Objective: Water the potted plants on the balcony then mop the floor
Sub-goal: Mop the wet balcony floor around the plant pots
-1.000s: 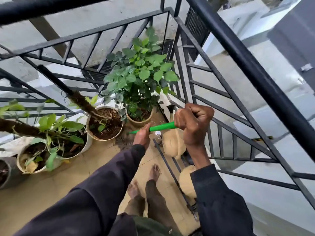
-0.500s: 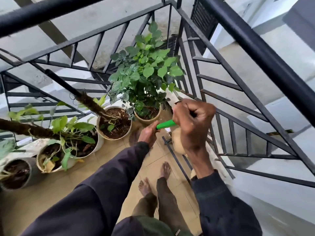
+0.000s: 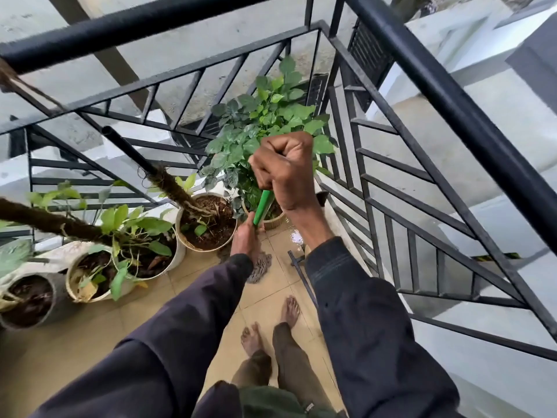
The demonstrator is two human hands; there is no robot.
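Fisted high round the green mop handle [image 3: 261,208] with the right hand [image 3: 286,170] and gripped lower with the left hand [image 3: 245,239], grey mop head [image 3: 259,268] down on the floor [image 3: 271,300] near its far corner, potted plants [image 3: 271,122] lining the left edge, black railing [image 3: 452,101] close along the right, bare tiles open back toward the feet [image 3: 289,309].

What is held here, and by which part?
The green mop handle: the right hand grips its upper part, and the left hand grips it lower down, above the mop head.
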